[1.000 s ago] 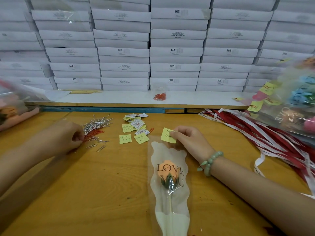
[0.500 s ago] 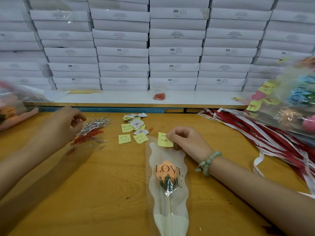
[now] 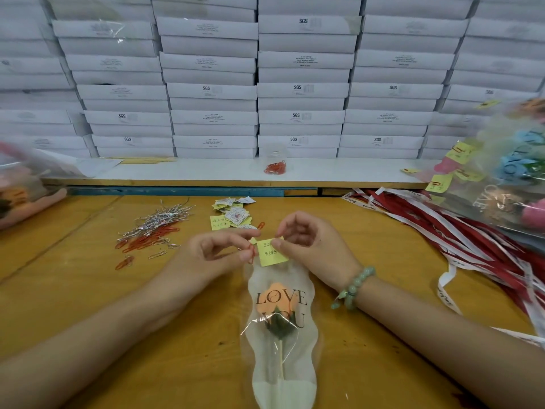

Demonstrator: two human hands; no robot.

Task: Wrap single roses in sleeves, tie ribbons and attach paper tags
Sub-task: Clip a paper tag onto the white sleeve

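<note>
An orange rose [image 3: 275,302] lies in a clear "LOVE YOU" sleeve [image 3: 281,376] on the wooden table [image 3: 88,290], bloom pointing away from me. At the sleeve's top edge my right hand [image 3: 309,246] pinches a yellow paper tag [image 3: 271,253] with handwriting. My left hand [image 3: 218,250] pinches a red paper clip [image 3: 251,252] right beside the tag's left edge. Both hands meet over the sleeve's top.
Silver and red paper clips [image 3: 153,228] lie scattered at the left. More yellow tags [image 3: 231,215] sit behind my hands. Red and white ribbons [image 3: 460,243] spread at the right under finished wrapped roses [image 3: 507,178]. White boxes [image 3: 300,90] are stacked behind.
My left hand left the paper clip pile and came right to the tag, carrying a red clip. My right hand kept the tag at the sleeve's top.
</note>
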